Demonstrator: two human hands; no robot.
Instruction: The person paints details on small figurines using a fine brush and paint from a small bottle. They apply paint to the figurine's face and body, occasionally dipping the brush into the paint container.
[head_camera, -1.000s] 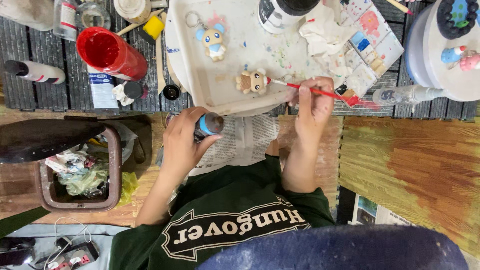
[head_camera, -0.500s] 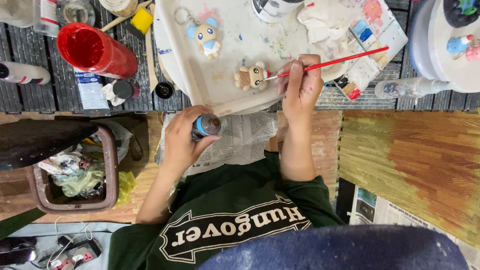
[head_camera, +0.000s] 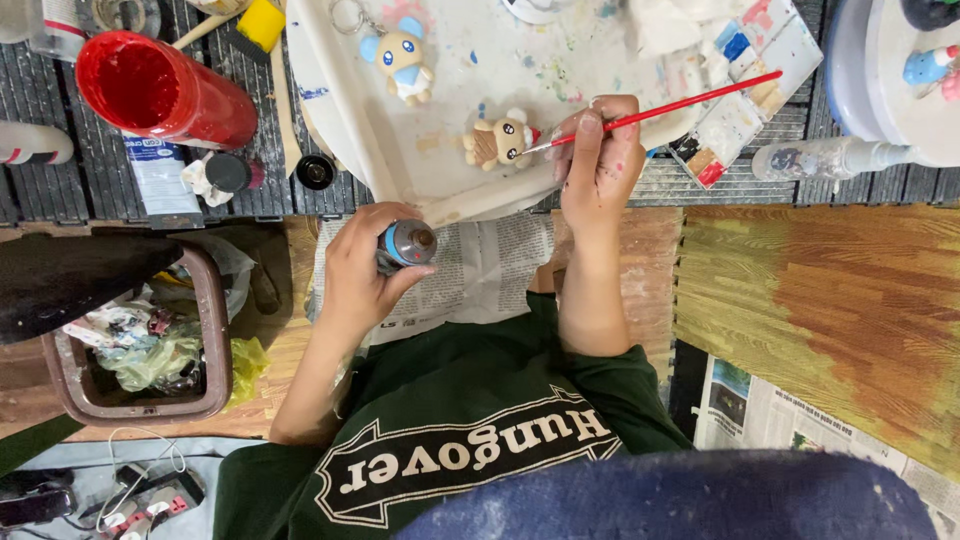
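The right hand (head_camera: 600, 160) pinches a red brush (head_camera: 660, 108), and its tip has come back to touch the little brown bear (head_camera: 497, 140) on the white tray (head_camera: 440, 195). The left hand (head_camera: 365, 265) wraps around a small paint bottle (head_camera: 405, 243) nearer the body, so painting goes on.

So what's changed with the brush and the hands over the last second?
The right hand swung the red brush: its handle lay level a second ago and now tilts up and away, tip at the brown figurine. The left hand has kept hold of the small paint bottle. The blue figurine stayed on the tray.
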